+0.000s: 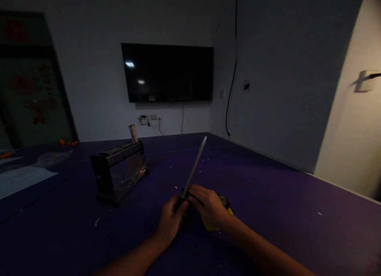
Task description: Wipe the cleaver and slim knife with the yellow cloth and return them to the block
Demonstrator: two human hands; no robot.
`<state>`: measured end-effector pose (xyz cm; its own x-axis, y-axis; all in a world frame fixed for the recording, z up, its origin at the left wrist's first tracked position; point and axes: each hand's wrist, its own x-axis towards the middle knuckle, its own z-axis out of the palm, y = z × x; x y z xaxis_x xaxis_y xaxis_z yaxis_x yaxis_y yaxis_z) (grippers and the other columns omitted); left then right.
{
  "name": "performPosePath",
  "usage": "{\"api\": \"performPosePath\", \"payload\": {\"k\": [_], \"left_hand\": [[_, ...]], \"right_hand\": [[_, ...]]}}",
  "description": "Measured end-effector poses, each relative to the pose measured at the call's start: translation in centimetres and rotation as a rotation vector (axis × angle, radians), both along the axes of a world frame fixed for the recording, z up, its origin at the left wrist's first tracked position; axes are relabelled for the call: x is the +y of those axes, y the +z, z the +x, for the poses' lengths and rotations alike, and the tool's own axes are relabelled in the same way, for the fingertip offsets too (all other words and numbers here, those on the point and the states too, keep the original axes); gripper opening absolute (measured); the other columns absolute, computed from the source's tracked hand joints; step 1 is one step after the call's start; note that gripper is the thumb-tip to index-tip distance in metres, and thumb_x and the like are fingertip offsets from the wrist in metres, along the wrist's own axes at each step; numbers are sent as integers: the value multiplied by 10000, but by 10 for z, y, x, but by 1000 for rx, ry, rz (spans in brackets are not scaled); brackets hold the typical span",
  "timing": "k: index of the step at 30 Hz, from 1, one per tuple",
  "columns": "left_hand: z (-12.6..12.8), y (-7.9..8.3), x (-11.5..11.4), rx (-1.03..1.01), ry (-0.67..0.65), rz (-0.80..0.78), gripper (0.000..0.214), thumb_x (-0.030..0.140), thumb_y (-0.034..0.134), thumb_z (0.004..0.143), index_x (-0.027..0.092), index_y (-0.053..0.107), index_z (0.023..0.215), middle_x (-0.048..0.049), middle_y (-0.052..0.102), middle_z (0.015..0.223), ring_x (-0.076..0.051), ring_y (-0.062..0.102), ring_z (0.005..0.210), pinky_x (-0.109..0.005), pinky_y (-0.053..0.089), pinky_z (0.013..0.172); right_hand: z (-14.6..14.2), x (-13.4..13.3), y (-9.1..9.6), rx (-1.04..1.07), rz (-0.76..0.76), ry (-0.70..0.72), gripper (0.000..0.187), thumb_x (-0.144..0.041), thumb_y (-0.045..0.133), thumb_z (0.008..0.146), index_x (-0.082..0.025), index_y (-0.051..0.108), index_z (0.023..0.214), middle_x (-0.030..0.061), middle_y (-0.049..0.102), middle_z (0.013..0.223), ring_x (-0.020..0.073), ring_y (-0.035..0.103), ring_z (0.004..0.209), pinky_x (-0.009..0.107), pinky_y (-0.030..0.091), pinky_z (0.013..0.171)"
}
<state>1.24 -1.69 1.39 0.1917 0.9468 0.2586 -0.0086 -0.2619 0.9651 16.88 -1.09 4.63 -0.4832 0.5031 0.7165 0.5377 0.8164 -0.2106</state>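
White paper (25, 180) lies left of a black-framed box (112, 161) on the purple surface (262, 188). The left hand (170, 220) grips a thin-shafted tool (195, 165) by its dark handle, tip up; the right hand (210, 205), fingers bent, meets the shaft's base, its grip unclear, partly covering a yellow-and-black object (210, 227).

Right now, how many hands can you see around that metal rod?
2: the left hand is around the black handle below the metal rod; the right hand is by the rod's lower end. No others show.
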Motion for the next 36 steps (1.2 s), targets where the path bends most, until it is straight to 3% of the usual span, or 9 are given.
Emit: {"api": "performPosePath", "payload": {"k": [5,16,27,36], "left_hand": [[0,1,-2,-15,-42,-8,468,586,493,709,137,545,830,44,446,504,-57,366,369,-176,264,364],[-1,3,2,25,121,42,431,574,546,672,149,541,748,32,460,547,-85,408,472,-193,322,451],[2,6,2,26,180,9,467,629,485,679,163,507,679,52,434,462,-80,409,373,-198,320,393],[2,2,1,6,61,8,447,603,434,736,166,477,650,50,442,471,-71,417,360,-193,317,388]], "right_hand": [[-1,0,0,-52,10,-22,211,-238,371,892,-183,558,972,81,630,935,171,601,843,276,488,720],[-3,3,-4,-41,66,-45,235,-206,371,882,-171,582,979,90,653,942,175,619,841,287,506,730],[-3,0,-3,-51,40,-36,248,-207,379,881,-166,572,1031,84,645,983,176,607,892,295,494,773],[-1,0,1,-42,-53,-14,218,-217,378,886,-173,561,996,68,636,920,160,599,836,265,479,735]]}}
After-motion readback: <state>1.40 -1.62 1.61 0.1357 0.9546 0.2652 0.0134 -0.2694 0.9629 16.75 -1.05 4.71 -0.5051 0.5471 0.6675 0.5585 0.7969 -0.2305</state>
